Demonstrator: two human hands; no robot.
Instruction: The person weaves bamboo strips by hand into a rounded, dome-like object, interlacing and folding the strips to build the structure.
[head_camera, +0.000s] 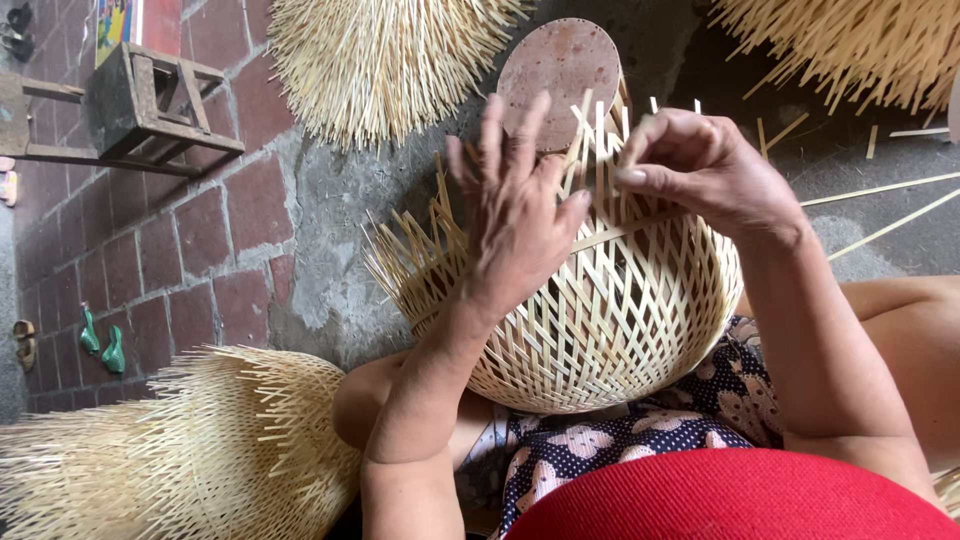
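While lying across the lap, woven basket (610, 320) is pointing its long axis toward 12 o'clock | left hand (515, 215) pressing splayed, right hand (700, 170) pinching a strip (625, 232) | brick floor (170, 240) at 9 o'clock.

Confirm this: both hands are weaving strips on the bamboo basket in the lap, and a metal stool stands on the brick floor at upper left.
One thing is wrong: the stool is wooden, not metal, as the head view shows. The rest holds: the left hand and right hand both work strips on the bamboo basket in the lap, and the stool stands on the brick floor at upper left.
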